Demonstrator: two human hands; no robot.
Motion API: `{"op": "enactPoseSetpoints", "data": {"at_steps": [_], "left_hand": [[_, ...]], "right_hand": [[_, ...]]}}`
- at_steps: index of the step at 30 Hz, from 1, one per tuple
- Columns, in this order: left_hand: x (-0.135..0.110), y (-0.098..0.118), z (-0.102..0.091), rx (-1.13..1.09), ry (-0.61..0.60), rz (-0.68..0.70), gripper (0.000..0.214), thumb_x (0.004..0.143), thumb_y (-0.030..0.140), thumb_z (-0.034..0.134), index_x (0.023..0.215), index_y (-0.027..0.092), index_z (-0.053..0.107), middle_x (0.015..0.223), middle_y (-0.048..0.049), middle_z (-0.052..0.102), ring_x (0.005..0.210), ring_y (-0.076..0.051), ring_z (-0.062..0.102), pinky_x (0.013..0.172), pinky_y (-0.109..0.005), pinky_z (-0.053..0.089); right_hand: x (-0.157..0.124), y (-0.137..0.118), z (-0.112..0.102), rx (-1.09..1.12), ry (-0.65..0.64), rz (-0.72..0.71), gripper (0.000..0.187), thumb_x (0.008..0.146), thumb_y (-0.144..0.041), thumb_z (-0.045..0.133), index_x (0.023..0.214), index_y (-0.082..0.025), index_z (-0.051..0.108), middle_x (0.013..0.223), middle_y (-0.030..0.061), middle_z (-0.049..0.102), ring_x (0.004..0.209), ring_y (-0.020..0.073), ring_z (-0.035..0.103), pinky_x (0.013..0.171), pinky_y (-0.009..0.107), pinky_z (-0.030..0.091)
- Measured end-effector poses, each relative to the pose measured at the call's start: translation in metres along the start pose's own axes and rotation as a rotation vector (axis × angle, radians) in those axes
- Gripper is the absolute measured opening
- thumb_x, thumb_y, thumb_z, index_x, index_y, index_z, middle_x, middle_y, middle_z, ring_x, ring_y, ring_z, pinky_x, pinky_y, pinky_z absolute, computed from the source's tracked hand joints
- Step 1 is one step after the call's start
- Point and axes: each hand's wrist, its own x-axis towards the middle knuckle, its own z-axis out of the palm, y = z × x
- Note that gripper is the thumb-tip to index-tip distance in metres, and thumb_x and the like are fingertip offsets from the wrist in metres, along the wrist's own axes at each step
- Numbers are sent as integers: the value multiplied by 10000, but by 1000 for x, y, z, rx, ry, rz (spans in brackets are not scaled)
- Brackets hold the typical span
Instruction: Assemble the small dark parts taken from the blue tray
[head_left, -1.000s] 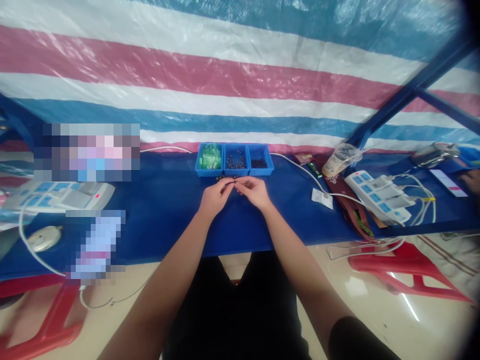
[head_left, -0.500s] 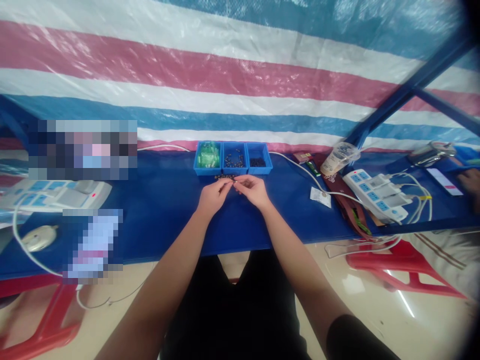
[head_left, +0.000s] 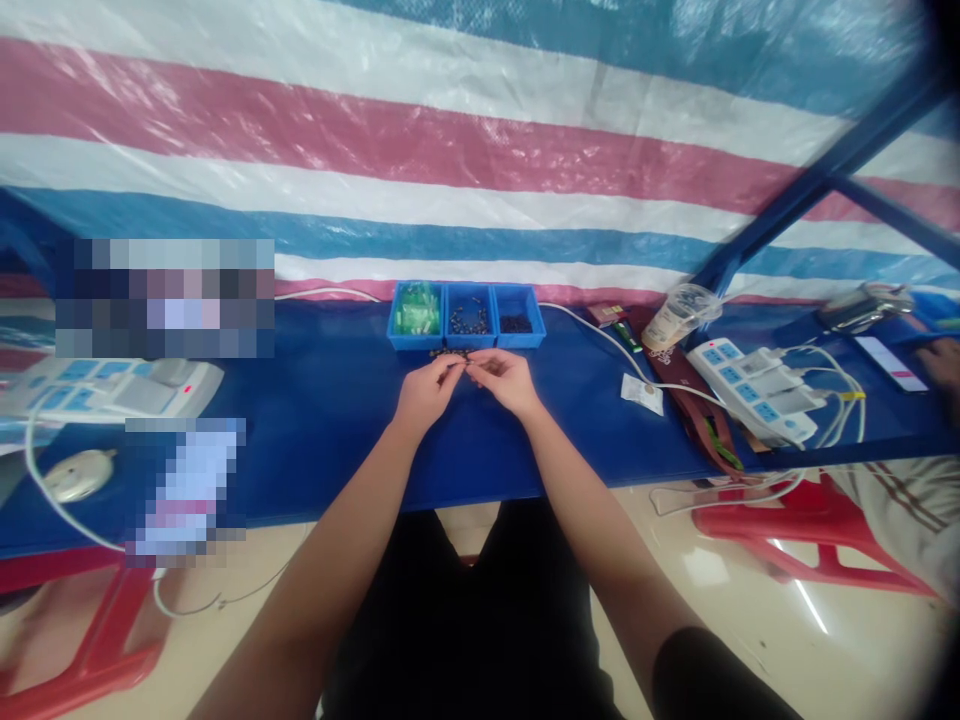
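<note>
My left hand (head_left: 425, 392) and my right hand (head_left: 507, 380) meet fingertip to fingertip over the blue table (head_left: 337, 420), both pinched on a tiny dark part too small to name. Just beyond the fingers lies a small heap of dark parts (head_left: 448, 354). Behind it stand three blue bins in a row: the left bin (head_left: 416, 316) holds green pieces, the middle bin (head_left: 470, 318) holds dark and pale small parts, the right bin (head_left: 519, 318) holds black bits.
A white power strip (head_left: 752, 391) with plugs and cables, a plastic cup (head_left: 679, 316) and a small white packet (head_left: 643, 393) lie to the right. Another power strip (head_left: 112, 387) sits at the left. Red plastic stools (head_left: 810, 535) stand under the table. Another person's hand (head_left: 946, 362) shows at the far right.
The hands stay pinched together in the same spot; only the view has shifted slightly.
</note>
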Motion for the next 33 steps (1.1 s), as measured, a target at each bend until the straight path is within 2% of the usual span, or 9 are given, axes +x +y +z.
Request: {"op": "enactPoseSetpoints", "data": {"at_steps": [4, 9, 16, 28, 33], "left_hand": [[0, 2, -1, -1, -14, 3, 270, 965, 385, 508, 1081, 231, 697, 1022, -29, 745, 812, -137, 691, 758, -231, 501], [0, 3, -2, 3, -21, -2, 268, 963, 387, 512, 1082, 235, 698, 1005, -24, 746, 804, -138, 689, 760, -236, 499], [0, 3, -1, -4, 12, -32, 253, 929, 385, 568, 1083, 236, 702, 784, 7, 714, 645, -98, 631, 672, -206, 469], [0, 5, -3, 9, 1, -32, 267, 946, 390, 528, 1060, 227, 706, 884, -15, 736, 712, -113, 662, 701, -213, 479], [0, 3, -2, 8, 2, -15, 270, 942, 390, 533, 1058, 224, 713, 840, -18, 732, 698, -117, 659, 685, -215, 476]], "right_hand": [[-1, 0, 0, -3, 5, -5, 345, 660, -381, 819, 924, -180, 724, 757, 22, 696, 612, 122, 611, 569, 279, 517], [-1, 0, -1, -22, 9, 3, 362, 660, -414, 816, 919, -178, 727, 760, 27, 703, 615, 125, 611, 575, 282, 522], [-1, -1, -2, -34, -3, 0, 371, 669, -441, 805, 917, -178, 718, 767, 29, 706, 626, 121, 620, 569, 267, 521], [-1, 1, -1, -15, -1, 2, 372, 659, -404, 810, 941, -182, 715, 779, 24, 697, 630, 118, 612, 590, 274, 517], [-1, -2, 0, -1, -3, 9, 362, 655, -406, 813, 921, -178, 721, 765, 25, 704, 629, 124, 623, 578, 275, 518]]}}
